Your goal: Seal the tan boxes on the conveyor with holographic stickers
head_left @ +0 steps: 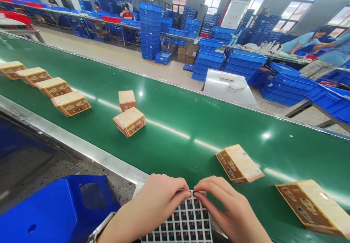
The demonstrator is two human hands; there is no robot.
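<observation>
Low in the middle of the head view is a white grid [188, 223] of small square cells, dark and reddish behind its bars. At its top edge my left hand [160, 197] is closed, thumb and fingers pinching a thin rim. Close beside it, my right hand [228, 203] pinches the same edge from the other side. The fingertips nearly meet. My forearms cover the grid's sides, and its lower part runs out of the picture. The nearest box is a brown and cream carton [239, 162] on the green conveyor belt [175, 151], just beyond my right hand.
Another brown carton [311, 206] lies at the right; two more cartons [129, 120] stand mid-belt, and several trail off left. A blue plastic stool [51, 206] is at lower left. Beyond the belt are a metal table [226, 86], stacked blue crates [150, 31] and people at benches.
</observation>
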